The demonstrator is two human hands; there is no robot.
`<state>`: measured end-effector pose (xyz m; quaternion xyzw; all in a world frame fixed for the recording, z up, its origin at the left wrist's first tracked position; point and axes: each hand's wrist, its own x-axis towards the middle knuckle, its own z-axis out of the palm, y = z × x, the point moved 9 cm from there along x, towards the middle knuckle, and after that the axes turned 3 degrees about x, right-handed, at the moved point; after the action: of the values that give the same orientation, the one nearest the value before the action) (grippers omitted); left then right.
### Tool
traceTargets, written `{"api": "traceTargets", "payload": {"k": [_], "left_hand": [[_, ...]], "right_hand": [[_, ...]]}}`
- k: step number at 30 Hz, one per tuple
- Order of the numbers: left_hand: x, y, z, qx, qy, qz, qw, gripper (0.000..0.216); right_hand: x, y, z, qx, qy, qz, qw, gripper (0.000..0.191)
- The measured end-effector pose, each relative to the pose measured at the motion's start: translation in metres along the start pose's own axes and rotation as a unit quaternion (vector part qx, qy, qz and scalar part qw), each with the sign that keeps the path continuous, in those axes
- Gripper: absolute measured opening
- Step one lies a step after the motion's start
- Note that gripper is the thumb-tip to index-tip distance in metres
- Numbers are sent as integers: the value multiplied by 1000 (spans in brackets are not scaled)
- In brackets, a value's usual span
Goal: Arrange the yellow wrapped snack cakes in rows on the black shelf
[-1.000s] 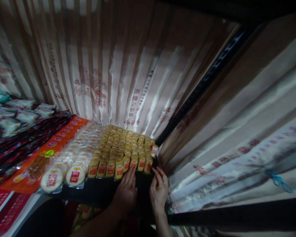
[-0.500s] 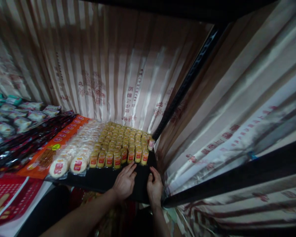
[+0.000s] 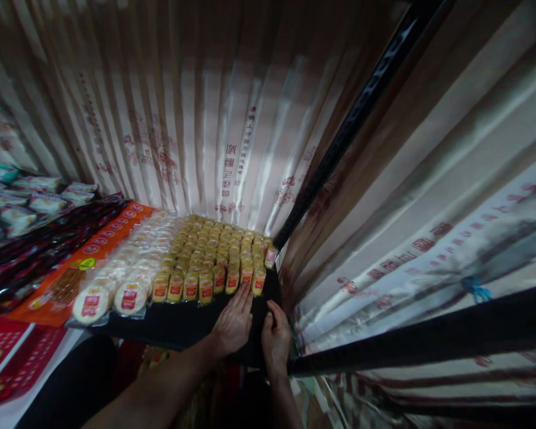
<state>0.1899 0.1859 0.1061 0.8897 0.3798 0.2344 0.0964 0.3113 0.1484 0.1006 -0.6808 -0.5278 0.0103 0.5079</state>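
Small yellow wrapped cakes (image 3: 205, 285) with red labels stand in tight rows on a black shelf (image 3: 178, 322). My left hand (image 3: 233, 322) lies with fingers stretched out flat, its fingertips at the front cakes near the right end of the row. To its right, my right hand (image 3: 276, 336) is held low over the shelf's right end, fingers loosely bent and apart from the thumb. Nothing shows in either hand. One cake with a paler label (image 3: 270, 257) stands by the corner post, behind the front row.
Round white wrapped crackers (image 3: 131, 299) fill rows left of the cakes. Further left lie an orange packet (image 3: 53, 298), dark shiny packets (image 3: 49, 244) and white packets (image 3: 47, 202). A black post (image 3: 339, 143) and pleated curtains (image 3: 196, 119) bound the corner. A red basket (image 3: 22, 363) stands lower left.
The view has shifted a little. My left hand has moved slightly to the right along the front cakes, its fingers closer together. My right hand has stayed nearly in place.
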Motion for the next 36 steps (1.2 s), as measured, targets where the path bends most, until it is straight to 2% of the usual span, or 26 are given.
{"api": "traceTargets", "payload": {"k": [3, 6, 10, 13, 18, 24, 27, 29, 33, 36], "left_hand": [[0, -4, 5, 3, -7, -19, 1000, 54], [-1, -7, 8, 1, -7, -30, 1000, 55], [0, -9, 12, -6, -10, -40, 999, 57], [1, -12, 15, -9, -26, -59, 998, 59], [1, -13, 16, -9, -38, -84, 996, 55], [0, -12, 14, -1, -26, -79, 997, 57], [-1, -14, 13, 7, -15, -84, 996, 57], [-1, -14, 12, 14, -2, -81, 997, 56], [0, -12, 9, 26, 18, -66, 997, 58], [1, -13, 9, 21, 13, -72, 997, 58]], "right_hand": [[3, -15, -2, -2, -7, -36, 999, 36], [18, -36, 4, -19, -24, -74, 997, 37], [57, -73, 31, -74, -90, -136, 984, 41], [81, -90, 58, -146, -159, -148, 965, 41], [86, -101, 80, -225, -229, -153, 935, 39], [89, -102, 77, -232, -222, -123, 939, 42], [94, -100, 84, -212, -256, -112, 937, 40], [99, -100, 87, -206, -267, -116, 934, 40], [114, -104, 86, -232, -224, -136, 937, 44], [116, -105, 98, -240, -252, -137, 927, 44]]}}
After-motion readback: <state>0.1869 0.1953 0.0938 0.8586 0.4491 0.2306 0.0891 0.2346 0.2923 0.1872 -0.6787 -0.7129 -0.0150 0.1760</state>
